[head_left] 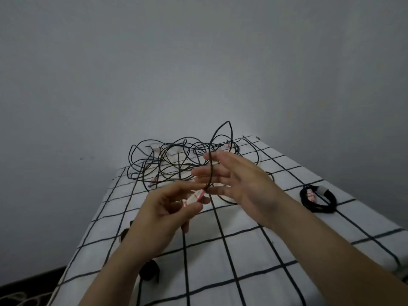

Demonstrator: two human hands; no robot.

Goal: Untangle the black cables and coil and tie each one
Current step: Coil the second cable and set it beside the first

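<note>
As left hand (163,212) pinches plug (197,196), perhaps taped

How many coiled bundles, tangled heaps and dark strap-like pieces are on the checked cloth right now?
Coiled cable bundle: 1
Tangled cable heap: 1, cables inside uncountable; its tagged end is pinched by the left hand
Dark strap-like pieces: 2, one beside the left forearm, one partly hidden behind it
Total: 4

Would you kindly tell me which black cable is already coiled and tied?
The coiled cable lying alone right of the right hand; the rest form a loose tangle at the far end.
</note>
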